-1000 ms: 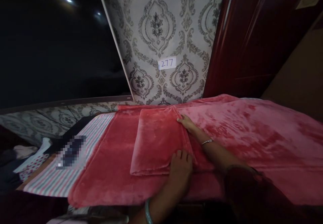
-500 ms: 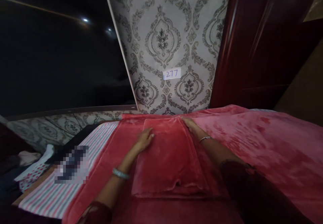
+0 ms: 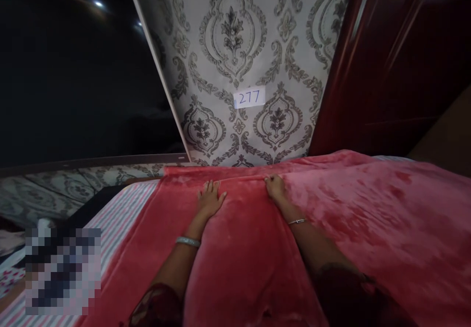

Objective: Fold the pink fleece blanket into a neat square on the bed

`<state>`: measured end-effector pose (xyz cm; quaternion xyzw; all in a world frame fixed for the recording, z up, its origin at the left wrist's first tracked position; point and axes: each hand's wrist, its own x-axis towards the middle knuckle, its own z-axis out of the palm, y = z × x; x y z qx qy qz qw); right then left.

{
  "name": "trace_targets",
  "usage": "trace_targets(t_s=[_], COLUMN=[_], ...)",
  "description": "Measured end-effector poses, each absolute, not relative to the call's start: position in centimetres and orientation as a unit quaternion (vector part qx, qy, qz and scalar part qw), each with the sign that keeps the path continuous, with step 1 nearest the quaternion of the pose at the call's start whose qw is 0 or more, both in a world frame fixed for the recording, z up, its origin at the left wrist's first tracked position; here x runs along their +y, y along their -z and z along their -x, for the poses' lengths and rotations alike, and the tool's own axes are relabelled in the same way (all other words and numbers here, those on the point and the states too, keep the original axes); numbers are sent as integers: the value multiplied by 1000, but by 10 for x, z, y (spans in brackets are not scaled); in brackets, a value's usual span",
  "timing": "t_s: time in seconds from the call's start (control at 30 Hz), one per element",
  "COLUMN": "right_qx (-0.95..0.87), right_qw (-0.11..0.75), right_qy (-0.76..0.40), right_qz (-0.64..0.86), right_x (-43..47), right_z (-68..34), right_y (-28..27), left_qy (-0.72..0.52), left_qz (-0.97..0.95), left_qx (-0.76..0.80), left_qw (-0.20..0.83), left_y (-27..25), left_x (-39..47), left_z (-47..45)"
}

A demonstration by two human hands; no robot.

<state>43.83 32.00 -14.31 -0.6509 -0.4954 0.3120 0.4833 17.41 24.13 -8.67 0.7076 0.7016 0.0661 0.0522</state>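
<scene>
A folded red plush blanket section (image 3: 246, 238) lies in the middle, on top of a wider spread of the same red plush (image 3: 150, 248). My left hand (image 3: 210, 200) rests flat near the folded section's far left corner, its fingers spread and palm down. At the far right corner, my right hand (image 3: 275, 186) has its fingers curled in and closed on the blanket's edge. The small fold notch near the front sits low in view, and the front edge is cut off by the frame.
A striped sheet (image 3: 121, 209) shows at the left, with a blurred-out patch over part of it. Behind stands a patterned wall with a paper label (image 3: 249, 97) reading 277. A large dark screen (image 3: 81, 86) is at left, a dark red panel (image 3: 386, 71) at right.
The view has moved closer and lower over the folded section. My left hand has flattened with its fingers pointing away from me. The fingers of my right hand have curled at the far right corner.
</scene>
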Motion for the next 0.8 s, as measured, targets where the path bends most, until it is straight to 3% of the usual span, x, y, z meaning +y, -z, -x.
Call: trace_targets(t_s=[0.5,0.8], right_qx=[-499,-495], right_qw=[448,436], right_qy=[-226,-276], right_qz=[706,699], right_x=[303,286], right_z=[-430,-451], right_y=[126,106], left_qy=[-56,-72], left_qz=[-716,-718], left_qx=[694,692], left_qw=[42,35], left_y=[91,92], left_x=[247,252], left_z=[-168,-167])
